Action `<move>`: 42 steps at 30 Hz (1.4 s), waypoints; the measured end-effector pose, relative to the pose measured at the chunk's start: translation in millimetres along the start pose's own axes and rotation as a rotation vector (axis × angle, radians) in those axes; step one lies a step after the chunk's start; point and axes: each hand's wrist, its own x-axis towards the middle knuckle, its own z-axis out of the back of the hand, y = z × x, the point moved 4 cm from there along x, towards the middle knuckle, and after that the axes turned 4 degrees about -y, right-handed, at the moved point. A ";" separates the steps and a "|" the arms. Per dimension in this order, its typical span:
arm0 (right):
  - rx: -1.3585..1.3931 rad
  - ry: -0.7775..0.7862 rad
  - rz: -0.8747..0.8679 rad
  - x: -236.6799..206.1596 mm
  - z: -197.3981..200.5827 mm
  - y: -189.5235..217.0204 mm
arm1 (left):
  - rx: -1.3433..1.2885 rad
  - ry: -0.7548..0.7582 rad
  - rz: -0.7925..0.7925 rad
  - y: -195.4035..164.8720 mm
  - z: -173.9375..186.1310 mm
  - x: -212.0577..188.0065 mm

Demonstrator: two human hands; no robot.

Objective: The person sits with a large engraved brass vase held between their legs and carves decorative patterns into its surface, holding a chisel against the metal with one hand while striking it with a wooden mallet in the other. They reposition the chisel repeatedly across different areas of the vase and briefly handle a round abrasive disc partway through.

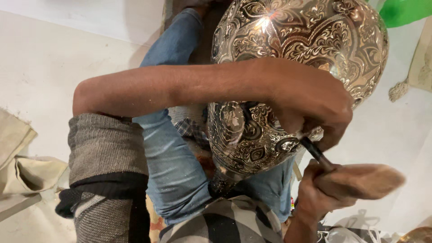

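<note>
— Engraved metal vessel (297, 40), large and rounded, filling the top centre and running down toward 6 o'clock. Resting on the lap, between two legs in jeans (173, 166). Covered all over with floral and scroll patterns, bright glare near the top.

— And against it?

— Slim dark chisel (315, 152), at about 4 o'clock of the vessel. Tip touching the patterned wall low on the right side, shaft slanting down and to the right.

— Held how?

— Pinched near the tip by the left hand (315, 108), fingers closed tight around the shaft, forearm stretched across the vessel from 9 o'clock. Heel of that hand lying on the metal.

— Other hand?

— Right hand (317, 191), at 5 o'clock of the vessel, fingers wrapped shut on a pale wooden mallet (364, 180). Mallet head blurred, just at the chisel's upper end; touching or not, cannot tell.

— Further out?

— Grey knitted cloth with a black band (105, 171) at 8 o'clock, beside the left leg. Checked shirt (225, 222) at 6 o'clock, right under the vessel's narrow end. Folded beige fabric (22, 168) at 9 o'clock, by the frame edge. Pale floor (45, 63) all around. Something green (405, 11) at 1 o'clock, cut off by the corner. Tasselled edge of a mat (398, 90) at 3 o'clock, well apart from the hands. Rim of another metal piece (418, 235) at the bottom-right corner, mostly out of frame.
</note>
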 end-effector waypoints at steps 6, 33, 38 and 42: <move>0.124 -0.037 -0.228 8.8 -3.8 -3.5 | 0.010 -0.026 -0.087 -1.7 1.7 -4.0; 0.637 -0.018 -0.210 -8.7 -12.9 2.7 | 0.064 -0.049 0.058 -10.6 7.3 -23.5; 0.647 -0.021 -0.299 -11.8 -8.4 3.7 | 0.023 -0.123 0.007 -10.3 7.5 -21.5; 0.570 -0.012 -0.303 -9.6 -8.2 -2.5 | 0.065 -0.100 0.015 -6.1 5.0 -20.2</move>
